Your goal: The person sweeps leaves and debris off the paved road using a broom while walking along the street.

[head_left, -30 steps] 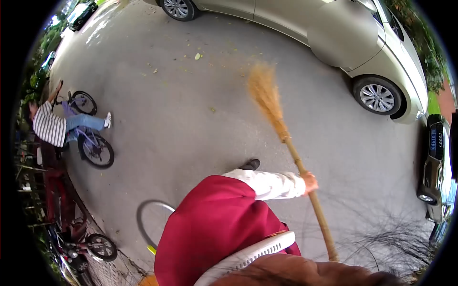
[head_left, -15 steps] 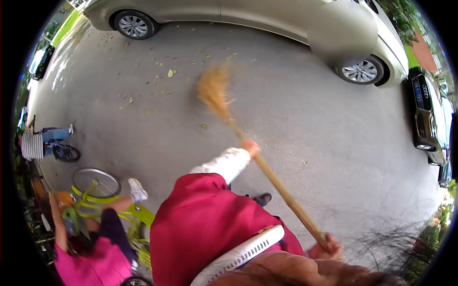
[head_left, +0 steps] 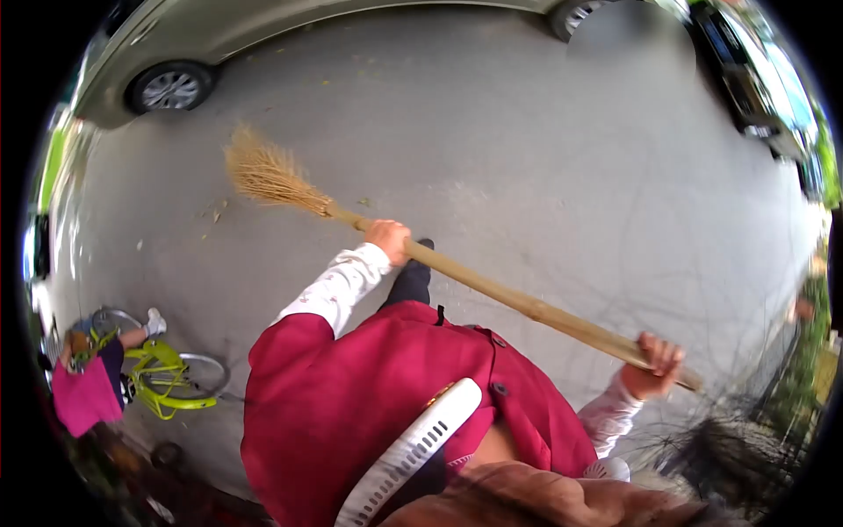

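1. Filling most of the view, grey pavement (head_left: 527, 140) stretches outdoors, its surface mostly smooth-looking.
2. Along the pavement's far edge, toward its far left corner, stands a beige-grey car (head_left: 246, 22); a blurred round patch hides the area beside its farther-right wheel.
3. Beyond the far right corner is a dark car (head_left: 746, 97), with greenery (head_left: 795, 369) down the right edge.
4. At the near edge, the wearer's deep red vest (head_left: 378, 378) spreads over white sleeves (head_left: 334, 285).
5. The straw broom (head_left: 518, 303) slants across the view in front of the vest, bristles toward the pavement's far left, handle end toward the near right. Whether the bristles touch the surface cannot be told.
6. Near the left edge, a person in a pink top (head_left: 85, 391) is at a yellow-green bicycle (head_left: 162, 378).
7. A white curved device (head_left: 413, 448) rests around the wearer's neck.
8. The left hand (head_left: 389, 241) is wrapped around the handle near the bristles, fingers closed.
9. The right hand (head_left: 654, 364) is curled firmly around the handle, close to its end.
10. One dark shoe (head_left: 426, 249) shows beside the left hand.
11. Small fallen leaves (head_left: 217, 211) dot the pavement near the bristles.
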Action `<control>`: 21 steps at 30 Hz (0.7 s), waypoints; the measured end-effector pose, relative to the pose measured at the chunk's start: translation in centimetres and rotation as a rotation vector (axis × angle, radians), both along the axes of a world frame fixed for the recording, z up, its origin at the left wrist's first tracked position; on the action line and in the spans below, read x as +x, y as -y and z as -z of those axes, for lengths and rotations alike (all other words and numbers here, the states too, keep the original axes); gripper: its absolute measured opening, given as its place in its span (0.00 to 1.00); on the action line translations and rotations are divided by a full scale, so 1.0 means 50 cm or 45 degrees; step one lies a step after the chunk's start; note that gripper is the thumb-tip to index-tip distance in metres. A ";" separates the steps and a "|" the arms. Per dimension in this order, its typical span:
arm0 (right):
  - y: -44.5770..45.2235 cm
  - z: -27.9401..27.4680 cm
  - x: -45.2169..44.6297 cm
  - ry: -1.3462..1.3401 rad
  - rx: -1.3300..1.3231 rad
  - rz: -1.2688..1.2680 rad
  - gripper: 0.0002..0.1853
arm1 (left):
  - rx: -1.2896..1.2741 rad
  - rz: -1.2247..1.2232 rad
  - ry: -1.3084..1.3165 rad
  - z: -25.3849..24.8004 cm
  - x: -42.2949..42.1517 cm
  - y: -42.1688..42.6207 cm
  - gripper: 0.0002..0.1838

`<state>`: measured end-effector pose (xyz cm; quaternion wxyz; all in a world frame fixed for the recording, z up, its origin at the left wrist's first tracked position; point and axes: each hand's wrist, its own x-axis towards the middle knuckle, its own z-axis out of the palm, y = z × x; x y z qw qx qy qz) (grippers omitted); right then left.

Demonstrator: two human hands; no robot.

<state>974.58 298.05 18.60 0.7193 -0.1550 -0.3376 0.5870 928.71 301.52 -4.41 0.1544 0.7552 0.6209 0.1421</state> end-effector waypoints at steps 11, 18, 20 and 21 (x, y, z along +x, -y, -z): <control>0.618 -0.280 0.515 0.281 0.192 0.751 0.12 | -0.331 0.891 0.399 -0.032 0.648 0.326 0.09; 0.466 0.179 0.109 0.423 -0.753 0.811 0.16 | -0.836 0.447 -0.076 0.276 0.198 0.445 0.08; 0.454 0.267 -0.010 0.227 -0.763 0.223 0.09 | -1.005 0.295 -0.372 0.349 0.003 0.437 0.08; 0.461 0.283 -0.053 0.168 -0.609 0.070 0.08 | -0.905 0.274 -0.393 0.321 -0.071 0.433 0.08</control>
